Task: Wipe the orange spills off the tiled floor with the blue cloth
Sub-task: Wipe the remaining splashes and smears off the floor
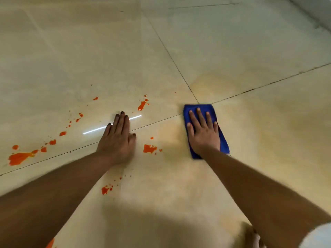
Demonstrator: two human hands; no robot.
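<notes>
Blue cloth (222,140) lies flat at a tile joint, pinned under the right hand (204,135), fingers straight. Left hand (118,140) rests flat on tiled floor (250,51), orange spills (19,157) scattered around it.

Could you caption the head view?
Right hand presses blue cloth; left hand rests among orange spills.
</notes>
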